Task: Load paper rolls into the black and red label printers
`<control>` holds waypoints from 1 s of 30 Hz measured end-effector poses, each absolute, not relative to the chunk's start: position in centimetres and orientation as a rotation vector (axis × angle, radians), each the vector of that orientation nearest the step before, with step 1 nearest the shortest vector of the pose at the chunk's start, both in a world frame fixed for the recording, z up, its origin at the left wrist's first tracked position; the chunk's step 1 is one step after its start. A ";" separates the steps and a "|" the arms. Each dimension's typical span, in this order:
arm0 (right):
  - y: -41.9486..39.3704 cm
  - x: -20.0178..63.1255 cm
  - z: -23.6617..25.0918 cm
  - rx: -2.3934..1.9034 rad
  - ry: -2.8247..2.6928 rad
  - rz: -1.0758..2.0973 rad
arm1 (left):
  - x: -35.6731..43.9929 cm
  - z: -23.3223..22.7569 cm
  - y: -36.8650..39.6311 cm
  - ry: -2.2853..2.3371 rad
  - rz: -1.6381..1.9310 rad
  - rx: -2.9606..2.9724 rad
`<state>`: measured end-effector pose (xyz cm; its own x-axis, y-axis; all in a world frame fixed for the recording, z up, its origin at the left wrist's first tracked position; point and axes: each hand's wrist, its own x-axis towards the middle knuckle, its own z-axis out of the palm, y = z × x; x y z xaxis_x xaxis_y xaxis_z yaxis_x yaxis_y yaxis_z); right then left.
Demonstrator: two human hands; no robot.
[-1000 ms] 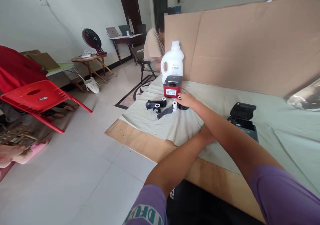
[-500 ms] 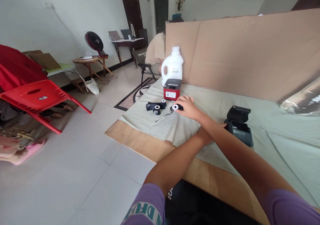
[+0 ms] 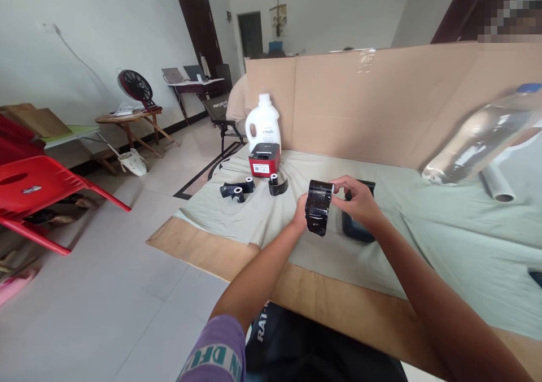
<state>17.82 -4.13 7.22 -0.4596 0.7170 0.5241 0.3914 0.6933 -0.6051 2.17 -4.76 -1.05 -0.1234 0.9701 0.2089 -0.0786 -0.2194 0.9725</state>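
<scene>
Both hands hold a roll of glossy black tape-like strip (image 3: 318, 204) above the cloth, its loose end curling down toward me. My left hand (image 3: 300, 212) is closed on its left side, with the fingers mostly hidden behind the strip. At the roll's white right end, the fingers of my right hand (image 3: 358, 201) are closed in a pinch. A dark portable printer (image 3: 359, 229) sits just behind that hand and is partly covered by it. Farther left lie more black rolls with white cores: a partly unwound one (image 3: 278, 186), a small one (image 3: 239, 195) and a longer one (image 3: 235, 189).
A red-and-black printer (image 3: 265, 160) stands before a white jug (image 3: 263, 123). Behind runs a cardboard wall (image 3: 347, 111). A large clear bottle (image 3: 478, 133) and a grey tube (image 3: 498, 183) are at right. The board's wooden edge (image 3: 199, 238) faces me; a red chair (image 3: 42, 187) is at left.
My right hand has let go of a roll by the red printer and moved right. My left hand has come away from the dark printer; both hands now hold a black roll. The view has turned right.
</scene>
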 end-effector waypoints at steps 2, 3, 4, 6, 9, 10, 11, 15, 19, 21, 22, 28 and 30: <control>-3.7 19.0 7.6 -0.864 -2.181 0.465 | 1.4 -0.5 -4.9 1.065 1.561 1.161; -3.5 19.4 7.7 -0.872 -2.215 0.433 | 1.0 -0.2 -5.0 1.025 1.564 1.143; -3.3 19.8 7.7 -0.881 -2.240 0.407 | 0.8 0.2 -5.3 0.987 1.553 1.137; -2.9 20.2 7.7 -0.910 -2.269 0.394 | 0.6 0.9 -5.9 0.945 1.522 1.162; -2.6 20.8 7.7 -0.930 -2.331 0.481 | 1.2 1.3 -6.4 0.975 1.572 1.181; -2.6 21.0 7.8 -0.935 -2.347 0.518 | 1.6 1.3 -6.4 0.982 1.591 1.169; -2.6 21.2 7.9 -0.938 -2.351 0.548 | 1.9 1.1 -6.5 0.986 1.598 1.159; -3.1 22.1 8.8 -0.919 -2.367 0.562 | 3.6 0.2 -6.8 0.987 1.568 1.221; -3.8 22.7 9.9 -0.897 -2.517 0.598 | 5.2 -0.2 -8.0 0.949 1.535 1.296; -3.7 23.4 10.3 -0.953 -2.526 0.590 | 6.0 -0.3 -8.7 0.937 1.434 1.276; -3.5 23.9 10.5 -1.000 -2.517 0.575 | 6.4 -0.3 -9.1 0.930 1.364 1.271; -0.4 27.5 9.7 -1.390 -2.511 0.507 | 8.3 -1.0 -10.4 0.878 1.093 1.390; 0.3 27.9 9.1 -1.506 -2.545 0.466 | 8.5 -1.5 -10.3 0.836 1.017 1.412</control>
<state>27.94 0.32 9.08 -0.4859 0.8735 -0.0304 0.8276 0.4486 -0.3374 8.47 -10.33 -1.47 0.3711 0.9214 0.1151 -0.0648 -0.0979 0.9931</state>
